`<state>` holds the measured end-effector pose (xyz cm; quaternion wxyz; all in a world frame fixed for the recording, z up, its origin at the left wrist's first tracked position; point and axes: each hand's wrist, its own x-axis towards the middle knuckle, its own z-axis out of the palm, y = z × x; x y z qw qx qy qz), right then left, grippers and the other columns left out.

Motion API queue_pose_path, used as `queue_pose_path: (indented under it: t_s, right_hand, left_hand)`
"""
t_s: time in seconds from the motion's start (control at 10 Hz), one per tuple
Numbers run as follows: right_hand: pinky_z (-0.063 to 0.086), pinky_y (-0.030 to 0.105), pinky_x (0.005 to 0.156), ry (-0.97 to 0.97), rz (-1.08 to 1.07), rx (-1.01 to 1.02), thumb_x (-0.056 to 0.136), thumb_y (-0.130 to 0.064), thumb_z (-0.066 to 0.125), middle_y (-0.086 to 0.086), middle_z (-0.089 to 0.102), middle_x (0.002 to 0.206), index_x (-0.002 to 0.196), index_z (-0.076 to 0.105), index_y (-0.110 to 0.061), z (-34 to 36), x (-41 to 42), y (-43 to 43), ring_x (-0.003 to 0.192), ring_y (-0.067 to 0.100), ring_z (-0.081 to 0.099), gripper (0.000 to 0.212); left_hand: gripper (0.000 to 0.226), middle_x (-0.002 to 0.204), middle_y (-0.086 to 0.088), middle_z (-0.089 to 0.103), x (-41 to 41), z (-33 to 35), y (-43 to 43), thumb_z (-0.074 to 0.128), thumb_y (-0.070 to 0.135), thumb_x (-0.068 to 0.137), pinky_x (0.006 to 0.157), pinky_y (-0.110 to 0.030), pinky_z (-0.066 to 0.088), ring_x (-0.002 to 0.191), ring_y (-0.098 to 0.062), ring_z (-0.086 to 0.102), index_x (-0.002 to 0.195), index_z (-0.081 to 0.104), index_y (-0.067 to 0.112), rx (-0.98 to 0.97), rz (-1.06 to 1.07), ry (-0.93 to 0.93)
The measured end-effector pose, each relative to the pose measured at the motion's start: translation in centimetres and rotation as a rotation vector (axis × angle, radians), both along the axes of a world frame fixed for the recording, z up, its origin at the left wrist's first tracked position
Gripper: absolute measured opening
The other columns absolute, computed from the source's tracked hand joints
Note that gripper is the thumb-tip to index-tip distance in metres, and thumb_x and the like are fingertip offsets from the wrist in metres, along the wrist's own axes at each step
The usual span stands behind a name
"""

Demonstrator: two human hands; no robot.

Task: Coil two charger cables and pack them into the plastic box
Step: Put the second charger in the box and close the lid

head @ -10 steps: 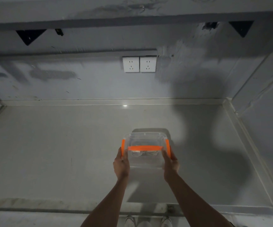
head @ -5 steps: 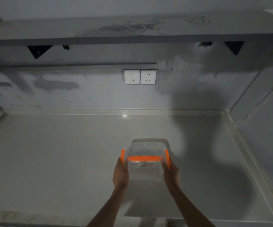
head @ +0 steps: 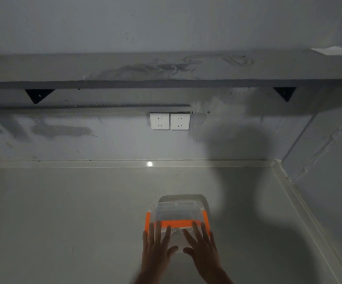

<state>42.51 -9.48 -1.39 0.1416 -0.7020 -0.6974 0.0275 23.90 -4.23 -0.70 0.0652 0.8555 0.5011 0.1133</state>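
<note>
A clear plastic box (head: 177,212) with orange clips on its left, right and near sides rests on the pale counter (head: 63,222), low in the head view. My left hand (head: 155,245) and my right hand (head: 199,245) lie flat on the near part of its lid, fingers spread and pointing away from me. Neither hand grips anything. Pale shapes show faintly through the box's near wall; I cannot tell whether they are the cables.
Two white wall sockets (head: 169,121) sit on the back wall above the counter. A grey shelf (head: 166,70) on black brackets runs overhead, with a white sheet (head: 333,51) at its right end. A side wall (head: 330,160) bounds the counter on the right.
My hands have left the box's side clips and now lie flat on its lid. The camera has tilted upward, so the box sits lower in view.
</note>
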Motion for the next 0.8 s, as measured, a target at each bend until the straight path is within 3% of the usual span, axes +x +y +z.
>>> queue_pose_path:
  t_s: [0.1, 0.2, 0.3, 0.4, 0.5, 0.6, 0.7, 0.8]
  right_hand:
    - [0.045, 0.049, 0.097, -0.015, 0.007, -0.032, 0.077, -0.059, 0.039, -0.005, -0.009, 0.162, 0.132, 0.044, -0.036, -0.1, 1.1, 2.9, 0.149, 0.02, -0.007, 0.061]
    - [0.04, 0.044, 0.102, -0.005, -0.038, -0.057, 0.089, -0.065, 0.025, -0.01, -0.012, 0.161, 0.132, 0.044, -0.038, 0.0, 2.0, 6.6, 0.149, 0.014, -0.008, 0.055]
    - [0.049, 0.043, 0.095, -0.047, -0.082, -0.077, 0.092, -0.064, 0.007, -0.009, -0.003, 0.162, 0.129, 0.044, -0.039, -0.1, 3.2, 10.2, 0.148, 0.013, -0.013, 0.058]
    - [0.054, 0.05, 0.086, -0.036, -0.109, -0.123, 0.091, -0.064, 0.006, -0.002, 0.049, 0.144, 0.124, 0.046, -0.039, 0.3, 3.8, 13.4, 0.148, 0.02, 0.011, 0.058]
    - [0.057, 0.05, 0.08, -0.03, -0.076, -0.264, 0.081, -0.068, 0.019, -0.002, 0.059, 0.133, 0.12, 0.054, -0.041, 0.9, 4.6, 16.0, 0.12, 0.028, 0.06, 0.059]
    - [0.057, 0.048, 0.079, -0.014, -0.082, -0.361, 0.074, -0.065, 0.029, -0.001, 0.066, 0.127, 0.116, 0.062, -0.041, 0.7, 5.3, 17.6, 0.112, 0.027, 0.065, 0.059]
    - [0.052, 0.049, 0.086, -0.005, -0.064, -0.407, 0.075, -0.06, 0.036, -0.001, 0.053, 0.139, 0.124, 0.053, -0.04, 2.9, 4.6, 18.0, 0.119, 0.026, 0.061, 0.055]
    - [0.022, 0.05, 0.115, -0.003, -0.073, -0.529, 0.088, -0.049, 0.047, -0.004, 0.005, 0.162, 0.147, 0.026, -0.04, 5.2, 4.6, 19.7, 0.149, 0.023, 0.007, 0.063]
  left_hand:
    - [0.083, 0.145, -0.022, 0.042, 1.3, 0.9, 3.0, 0.04, 0.065, 0.076, 0.088, -0.062, 0.05, 0.134, -0.043, 0.03, 0.149, 0.026, 0.027, -0.124, 0.029, 0.061]
    - [0.067, 0.13, -0.024, 0.062, 2.5, 1.1, 7.0, 0.032, 0.066, 0.081, 0.079, -0.064, 0.053, 0.125, -0.044, 0.04, 0.132, 0.044, 0.024, -0.244, 0.082, 0.146]
    - [0.063, 0.124, -0.022, 0.066, 3.8, 1.0, 10.9, 0.016, 0.066, 0.091, 0.077, -0.062, 0.053, 0.114, -0.047, 0.061, 0.128, 0.045, 0.025, -0.286, 0.063, 0.217]
    - [0.063, 0.116, -0.019, 0.072, 5.1, 0.9, 14.4, 0.03, 0.065, 0.078, 0.071, -0.06, 0.055, 0.102, -0.041, 0.07, 0.122, 0.047, 0.025, -0.276, 0.075, 0.239]
    - [0.066, 0.117, -0.02, 0.071, 6.0, 0.6, 16.8, 0.034, 0.063, 0.074, 0.074, -0.062, 0.054, 0.103, -0.042, 0.069, 0.118, 0.064, 0.024, -0.301, 0.09, 0.265]
    - [0.067, 0.119, -0.021, 0.07, 6.5, 0.6, 17.5, 0.034, 0.061, 0.075, 0.079, -0.063, 0.052, 0.107, -0.043, 0.067, 0.116, 0.071, 0.023, -0.336, 0.054, 0.257]
    - [0.065, 0.121, -0.02, 0.069, 6.5, 1.2, 18.8, 0.036, 0.061, 0.073, 0.075, -0.063, 0.054, 0.106, -0.042, 0.068, 0.122, 0.056, 0.025, -0.382, 0.029, 0.205]
    - [0.071, 0.16, -0.016, 0.023, 6.2, 4.4, 19.7, 0.046, 0.056, 0.085, 0.109, -0.065, 0.027, 0.145, -0.042, 0.026, 0.148, 0.034, 0.026, -0.422, -0.008, 0.226]
